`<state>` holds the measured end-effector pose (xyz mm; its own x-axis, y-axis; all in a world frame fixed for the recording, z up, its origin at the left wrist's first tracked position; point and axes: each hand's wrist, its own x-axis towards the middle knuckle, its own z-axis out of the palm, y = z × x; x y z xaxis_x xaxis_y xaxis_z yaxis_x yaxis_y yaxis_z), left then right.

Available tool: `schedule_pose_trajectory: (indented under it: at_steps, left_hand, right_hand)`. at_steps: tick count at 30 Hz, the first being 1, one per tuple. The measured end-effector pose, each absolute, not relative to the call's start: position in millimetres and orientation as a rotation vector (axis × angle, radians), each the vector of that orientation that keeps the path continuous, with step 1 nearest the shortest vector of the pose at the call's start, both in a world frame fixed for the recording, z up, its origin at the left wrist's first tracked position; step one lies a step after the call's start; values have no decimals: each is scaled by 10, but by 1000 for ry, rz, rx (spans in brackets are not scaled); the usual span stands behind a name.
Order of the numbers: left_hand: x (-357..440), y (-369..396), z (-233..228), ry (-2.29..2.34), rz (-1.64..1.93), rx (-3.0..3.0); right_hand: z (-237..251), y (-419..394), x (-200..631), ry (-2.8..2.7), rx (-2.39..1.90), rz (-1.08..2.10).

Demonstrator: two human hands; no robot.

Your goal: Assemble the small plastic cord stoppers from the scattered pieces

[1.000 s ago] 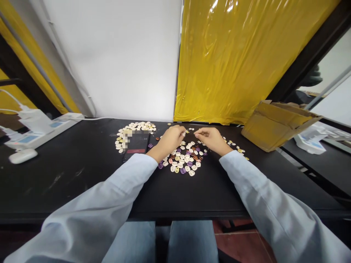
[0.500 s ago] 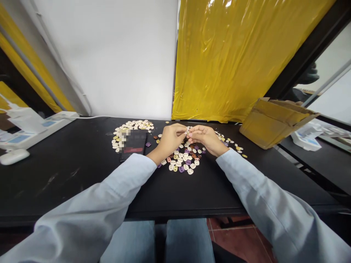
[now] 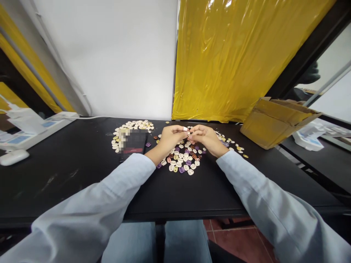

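we see our left hand (image 3: 169,138) and right hand (image 3: 205,137) raised just above the black counter (image 3: 82,171), fingertips meeting in front of us. the left hand pinches a small white piece (image 3: 185,129) between thumb and forefinger, and the right hand's fingertips come in against it from the other side; the right hand's fingers are curled tight, but whether they grip a piece of their own is too small for us to tell. the white piece sits right between the two hands, held off the counter.

directly under and just nearer to us than both hands lies a loose pile of small button-like pieces (image 3: 183,160), mostly cream with some purple, brown and yellow ones mixed in. just beyond the left hand, out to its left, a second, paler heap (image 3: 131,126) spreads around a dark phone (image 3: 134,144) lying flat. just right of the right hand a thin scatter of pieces (image 3: 233,144) trails off, and well beyond it stands a tilted cardboard box (image 3: 276,122). far left of the left hand rest a white mouse (image 3: 13,157) and a white power strip (image 3: 41,126). behind both hands hangs a yellow plastic sheet (image 3: 233,58).
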<state>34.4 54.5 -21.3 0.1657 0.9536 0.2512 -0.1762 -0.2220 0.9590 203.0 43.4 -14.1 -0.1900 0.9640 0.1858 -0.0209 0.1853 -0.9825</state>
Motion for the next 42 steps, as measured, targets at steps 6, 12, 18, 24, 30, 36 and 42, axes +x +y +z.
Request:
schedule_pose_trajectory:
  at_steps: [6,12,18,24,30,36,42]
  left_hand:
    - [342,493,-188,804,1293,1160]
    - [324,456,-154,817,1292,1102]
    - [325,439,-176,821,1291,1098]
    - [340,429,-166,812,1328,1133]
    - [337,387,-132,824,1374,1163]
    - [315,381,-114,855,1345,1213]
    - [289,364,-101,869,1298,1221]
  right_hand:
    - [-149,427,2024,-1466,-962,1148]
    - [-159,438,2011,-1483,-979,1115]
    - [-142,427,2006,-1533,-1001,1033]
    - [-182,440,1988,-1533,-966,1025]
    - [-211,442,1979,-1497,-875,1003]
    - [-167,400,1989,-1563,-899,999]
    - [-122,369,2017,-1619,-886,1085]
